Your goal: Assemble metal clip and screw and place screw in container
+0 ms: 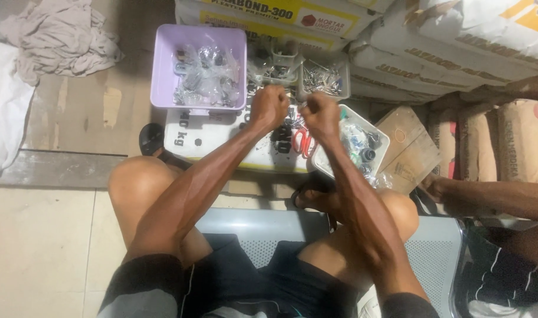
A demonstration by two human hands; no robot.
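Both fists are clenched tight and held close together above the work area: left hand [269,106] and right hand [319,115], knuckles up. What they pinch is too small to make out. Directly beneath lies a white sack [222,138] serving as a flat surface, with red-handled scissors [304,143] on it. A lilac rectangular plastic tub [163,70] of clear crinkled bags with metal parts stands beyond the left hand. A white tray [380,141] of dark fittings sits just beside the right hand. Stacked paper sacks [434,65] rise behind.
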